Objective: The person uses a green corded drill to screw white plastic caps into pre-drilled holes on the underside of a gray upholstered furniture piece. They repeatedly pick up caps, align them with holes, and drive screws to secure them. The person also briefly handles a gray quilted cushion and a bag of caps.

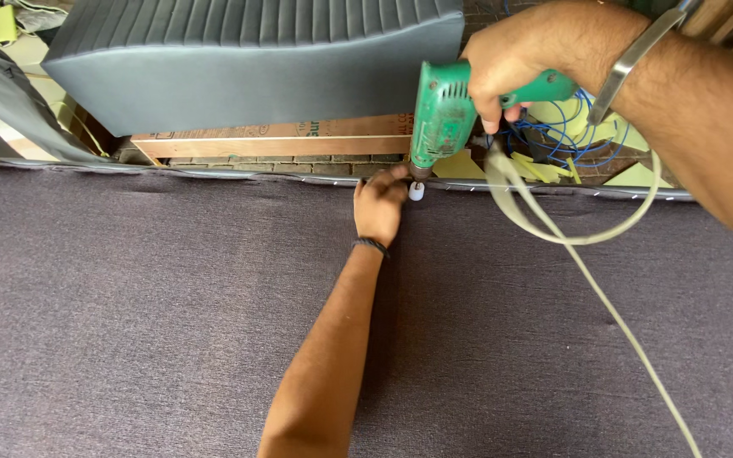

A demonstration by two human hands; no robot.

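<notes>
Two hands are at work on one spot at the far edge of a dark purple-grey fabric panel point(171, 322). A green electric drill point(440, 119) is held nose-down over that edge, just right of centre, its tip meeting a small white plastic foot point(416, 192) that stands on the fabric. The right hand point(511, 64) is closed firmly around the drill's handle, with a metal bangle point(629, 64) on its wrist. The left hand point(379, 208) lies on the fabric just left of the white foot, its fingertips pinched up against the drill's tip; whether a screw is held there cannot be told. A dark band is worn on that wrist.

The drill looks rigid and fairly heavy for one hand, so the handle is judged the right place for a grip, well clear of the turning nose. The white foot appears light, hard and easily tipped, best steadied from the side. A pale flat cord point(587, 242) loops from the drill and trails across the fabric to the near right.

Beyond the edge, a grey ribbed cushion point(248, 59) rests on a wooden board point(273, 140), and to the far right blue wire point(566, 136) and yellow foam scraps point(545, 165) are seen on the floor.
</notes>
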